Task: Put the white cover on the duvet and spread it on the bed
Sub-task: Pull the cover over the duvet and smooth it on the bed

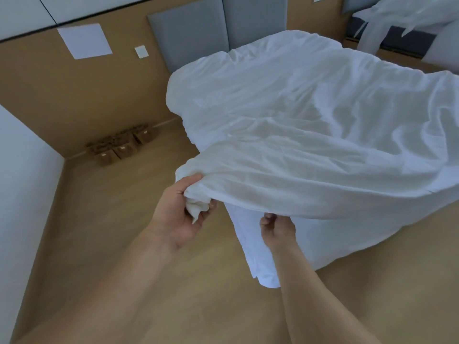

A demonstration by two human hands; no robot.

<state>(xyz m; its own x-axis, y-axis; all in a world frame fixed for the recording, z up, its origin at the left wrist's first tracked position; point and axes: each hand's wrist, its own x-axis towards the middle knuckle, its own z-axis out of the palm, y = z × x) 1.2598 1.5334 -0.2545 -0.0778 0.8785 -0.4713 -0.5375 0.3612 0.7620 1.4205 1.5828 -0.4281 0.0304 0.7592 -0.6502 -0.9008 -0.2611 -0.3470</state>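
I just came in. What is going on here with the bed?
A person is making the bed. The left hand grips a bunched corner of the white duvet, and the right hand holds its near edge beside it. The near end is lifted; the rest lies rumpled across the bed toward the grey headboard. It is not yet spread flat. Whether the cover is fully on cannot be told.

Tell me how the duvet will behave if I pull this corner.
Probably floppy: the duvet creases and sags beyond the left hand. Likely light for its bulk: that grip plus a pinch by the right hand hold the edge up.
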